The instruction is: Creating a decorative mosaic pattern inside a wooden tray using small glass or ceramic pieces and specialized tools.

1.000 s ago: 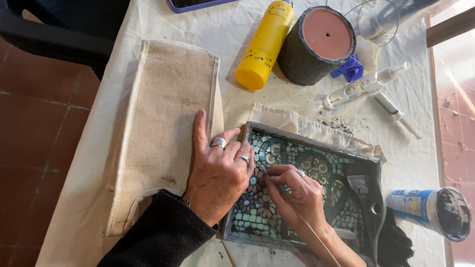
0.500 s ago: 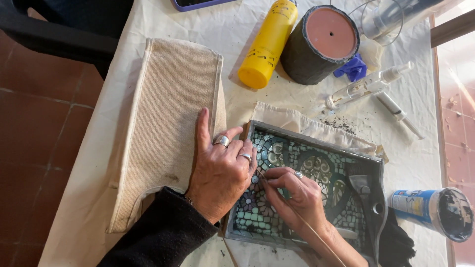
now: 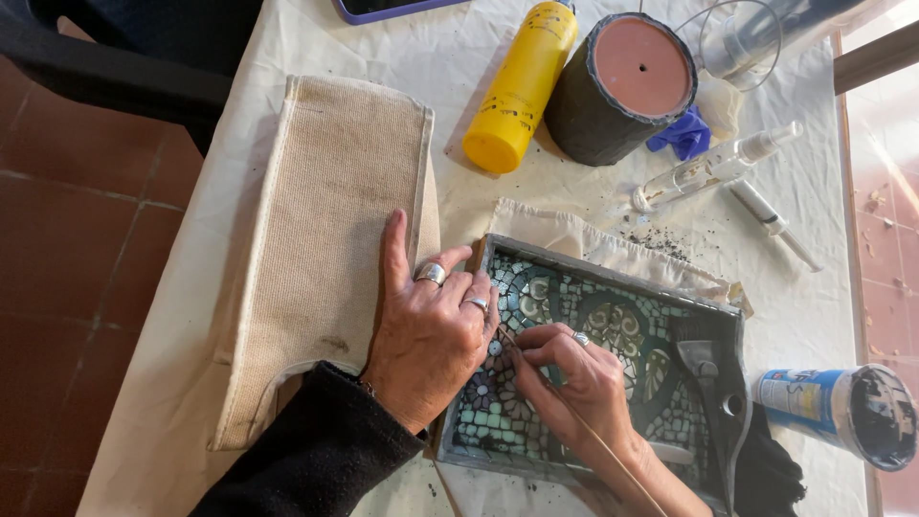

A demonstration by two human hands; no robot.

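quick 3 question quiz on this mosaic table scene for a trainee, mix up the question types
1. True or false: the left hand rests flat with fingers spread, partly on the beige canvas bag and partly on the mosaic tray.
2. What does the right hand pinch? A) a thin wooden stick B) a paintbrush C) scissors
3. Fill in: the yellow bottle lies on its side beside the upturned ____ pot.

Key
1. True.
2. A: the thin wooden stick has its tip on the tiles near the tray's left end.
3. Terracotta; its base, with a small hole, faces up.
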